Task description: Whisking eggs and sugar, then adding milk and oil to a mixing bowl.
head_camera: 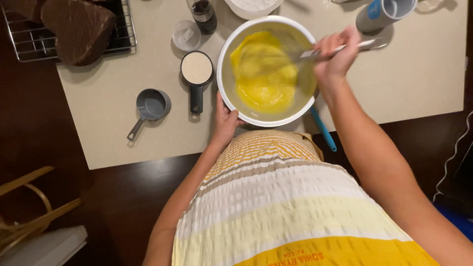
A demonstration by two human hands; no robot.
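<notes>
A: Bowl (224, 79) first, head view. Where does it sit?

B: On the pale mat (108, 113), at its near edge, just in front of the person's striped shirt (276, 197). It is round, white outside, grey inside, with bright yellow beaten liquid (263, 74) pooled toward its left and near side.

A: And the hands?

B: The left hand (225, 120) grips the bowl's near-left rim, fingers curled under it. The right hand (335, 56) is closed around a metal utensil (364, 45), over the bowl's right rim.

A: Which way does the utensil run?

B: Its long axis lies nearly left to right. The handle end points right, past the hand; the working end points left, down into the yellow liquid, and is too blurred to make out.

A: Count the rest.

B: Two measuring cups to the left of the bowl: a black one (196, 69) filled with pale powder, touching or just beside the bowl, and a grey one (152, 105) farther left. Both handles point near. One blue spatula (322, 129) pokes out from under the bowl's near-right side. One small clear cup (186, 35) and one dark bottle (203, 16) at the far side. One grey and blue tumbler (384, 12) lies far right. One wire rack (29, 47) far left carries dark cake (76, 32).
</notes>
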